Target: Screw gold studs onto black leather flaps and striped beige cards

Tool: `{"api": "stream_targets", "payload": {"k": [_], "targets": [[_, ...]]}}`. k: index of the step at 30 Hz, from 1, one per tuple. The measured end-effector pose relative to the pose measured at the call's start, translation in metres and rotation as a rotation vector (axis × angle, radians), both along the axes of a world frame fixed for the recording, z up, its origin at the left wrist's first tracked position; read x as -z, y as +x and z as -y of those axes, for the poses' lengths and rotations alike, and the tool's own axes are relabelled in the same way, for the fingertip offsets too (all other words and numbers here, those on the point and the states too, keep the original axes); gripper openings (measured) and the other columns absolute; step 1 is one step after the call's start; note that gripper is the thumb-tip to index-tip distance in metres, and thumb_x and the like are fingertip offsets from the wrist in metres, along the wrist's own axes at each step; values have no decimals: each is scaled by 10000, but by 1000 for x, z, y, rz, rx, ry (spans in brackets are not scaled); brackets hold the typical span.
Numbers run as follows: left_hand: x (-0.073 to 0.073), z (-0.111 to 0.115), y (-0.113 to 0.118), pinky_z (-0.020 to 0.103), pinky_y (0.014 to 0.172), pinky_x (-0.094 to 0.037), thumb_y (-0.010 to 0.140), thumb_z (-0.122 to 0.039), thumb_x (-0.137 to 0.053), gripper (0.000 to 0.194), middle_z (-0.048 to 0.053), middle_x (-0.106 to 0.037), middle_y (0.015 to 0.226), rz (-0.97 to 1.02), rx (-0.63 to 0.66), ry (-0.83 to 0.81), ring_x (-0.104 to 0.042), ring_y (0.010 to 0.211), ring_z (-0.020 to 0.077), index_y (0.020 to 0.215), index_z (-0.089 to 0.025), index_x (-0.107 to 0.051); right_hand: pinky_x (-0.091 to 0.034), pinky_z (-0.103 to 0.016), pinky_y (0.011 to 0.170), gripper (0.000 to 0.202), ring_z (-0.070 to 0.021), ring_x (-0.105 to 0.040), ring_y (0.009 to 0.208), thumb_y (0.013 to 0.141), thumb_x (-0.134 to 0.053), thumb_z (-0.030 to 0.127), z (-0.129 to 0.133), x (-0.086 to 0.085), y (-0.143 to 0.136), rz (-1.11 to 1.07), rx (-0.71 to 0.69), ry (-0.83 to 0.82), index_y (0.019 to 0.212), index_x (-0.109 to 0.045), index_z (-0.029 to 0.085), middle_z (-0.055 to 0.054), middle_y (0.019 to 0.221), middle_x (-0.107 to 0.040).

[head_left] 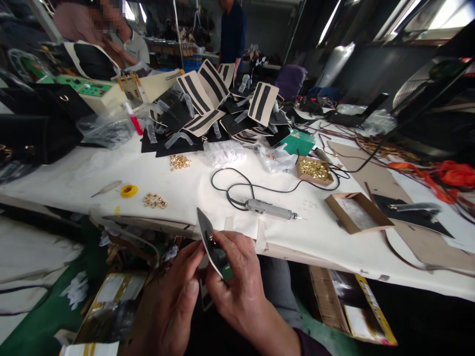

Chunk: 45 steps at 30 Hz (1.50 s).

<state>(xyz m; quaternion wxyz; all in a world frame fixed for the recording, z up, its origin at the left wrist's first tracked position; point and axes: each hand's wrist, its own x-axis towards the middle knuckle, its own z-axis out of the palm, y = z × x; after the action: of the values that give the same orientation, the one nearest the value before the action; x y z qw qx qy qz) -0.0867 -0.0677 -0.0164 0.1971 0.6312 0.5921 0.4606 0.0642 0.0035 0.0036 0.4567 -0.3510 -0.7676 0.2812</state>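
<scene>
A black panel (pixel 205 228) with a pale edge is held up on its side in front of the table's near edge. Small gold hardware (pixel 211 239) shows on its face. My right hand (pixel 241 269) pinches the panel near this hardware, thumb and fingers on either side. On the panel's other side, my left hand (pixel 181 291) has its fingertips against the back; its lower part is blurred. Just beyond the hands, a grey electric screwdriver (pixel 270 209) with a black cable lies on the white table (pixel 193 190).
Gold rings (pixel 155 200), yellow tape (pixel 129 191) and a thin tool (pixel 107 188) lie left. Black and cream panels (pixel 200 91) are piled behind. Right are a box of gold parts (pixel 315 170) and a cardboard tray (pixel 356 212). A person in dark clothes (pixel 232 34) stands beyond.
</scene>
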Motion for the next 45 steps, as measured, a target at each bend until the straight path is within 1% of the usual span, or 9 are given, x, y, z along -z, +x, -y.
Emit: {"api": "stream_targets", "payload": {"k": [3, 6, 12, 16, 22, 28, 33, 40, 45], "targets": [[6, -7, 5, 406, 1092, -521, 1019, -193, -449, 554, 111, -515, 1487, -114, 52, 68, -537, 1362, 270, 1560, -300, -400, -498, -418, 995, 435, -239, -638, 1115, 938, -591, 139, -4, -2, 12, -27, -24, -112, 1350, -630, 270, -81, 1202, -698], [12, -24, 5, 435, 1047, -540, 945, -164, -603, 570, 125, -545, 1364, -305, 42, 179, -571, 1272, 286, 1490, -296, -497, -529, -365, 940, 246, -218, -675, 1033, 997, -593, 271, -5, 3, 25, -130, -39, -340, 1203, -727, 252, -59, 1103, -734], [31, -60, -2, 567, 1145, -451, 883, -173, -714, 469, 140, -438, 1545, -473, 119, 301, -453, 1418, 364, 1326, -279, -606, -564, -350, 853, 376, -262, -702, 1013, 926, -686, 478, -4, 28, 29, -404, 72, -820, 1158, -750, 189, -80, 1166, -747], [43, -79, -11, 560, 1153, -453, 896, -174, -694, 451, 150, -464, 1553, -484, 166, 315, -441, 1444, 348, 1326, -252, -583, -551, -333, 817, 408, -248, -709, 936, 886, -716, 463, -22, 36, 21, -456, 52, -958, 1155, -750, 158, -75, 1019, -774], [51, -95, -24, 586, 1165, -427, 922, -286, -693, 462, 141, -555, 1496, -520, 195, 320, -463, 1432, 340, 1362, -251, -557, -536, -318, 681, 393, -212, -685, 691, 767, -787, 464, -64, 35, 17, -377, -24, -1119, 976, -773, 132, -58, 795, -760], [60, -79, 7, 587, 1165, -412, 904, -334, -710, 419, 156, -601, 1435, -467, 199, 283, -491, 1397, 349, 1293, -207, -620, -543, -304, 677, 386, -198, -696, 699, 723, -831, 371, -58, 37, 54, -418, -110, -1306, 1009, -755, 124, -81, 822, -766], [68, -74, 19, 599, 1172, -395, 914, -300, -685, 394, 164, -613, 1432, -466, 248, 271, -516, 1373, 345, 1287, -181, -638, -536, -306, 670, 386, -198, -688, 702, 756, -793, 429, -36, 46, 61, -398, 34, -1228, 996, -749, 130, -66, 812, -753], [77, -94, 2, 583, 1177, -400, 942, -281, -642, 323, 135, -622, 1428, -498, 282, 242, -506, 1385, 336, 1253, -197, -668, -452, -253, 562, 213, -169, -623, 639, 795, -670, 361, -48, 55, 33, -38, 302, -974, 778, -721, 154, -30, 694, -696], [77, -93, 2, 583, 1181, -394, 964, -288, -619, 313, 129, -625, 1422, -504, 279, 231, -519, 1370, 331, 1261, -197, -662, -404, -246, 542, 220, -167, -595, 638, 794, -637, 350, -44, 53, 30, 75, 365, -885, 710, -696, 156, -29, 654, -655]]}}
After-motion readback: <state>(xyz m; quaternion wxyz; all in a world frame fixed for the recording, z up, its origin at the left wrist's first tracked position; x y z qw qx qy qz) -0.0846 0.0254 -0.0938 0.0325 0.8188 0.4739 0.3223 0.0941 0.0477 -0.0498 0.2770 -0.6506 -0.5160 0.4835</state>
